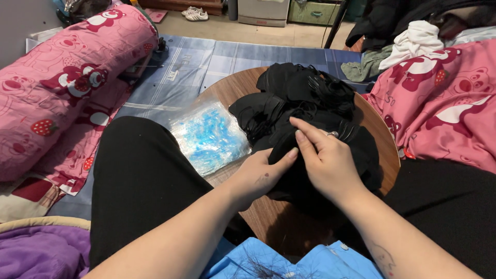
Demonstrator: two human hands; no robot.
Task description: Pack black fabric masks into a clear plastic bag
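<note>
Bedding: a blue-and-white plaid sheet [217, 57] covers the sitting surface, flanked by pink bear-and-strawberry print quilts [62, 72]; beige floor beyond.
Table: a round brown wooden tabletop [232, 90] rests across the person's black-trousered lap.
Pile: a heap of soft black fabric pieces [305, 98] fills the table's right half, near its edge; a tug may drag neighbours off.
Bag: a clear plastic bag of blue items [209, 137] overhangs the table's left rim and could slide.
Right hand [328, 165]: fingers together, pinching the nearest black piece.
Left hand [258, 175]: thumb and fingers closed on the same piece.
</note>
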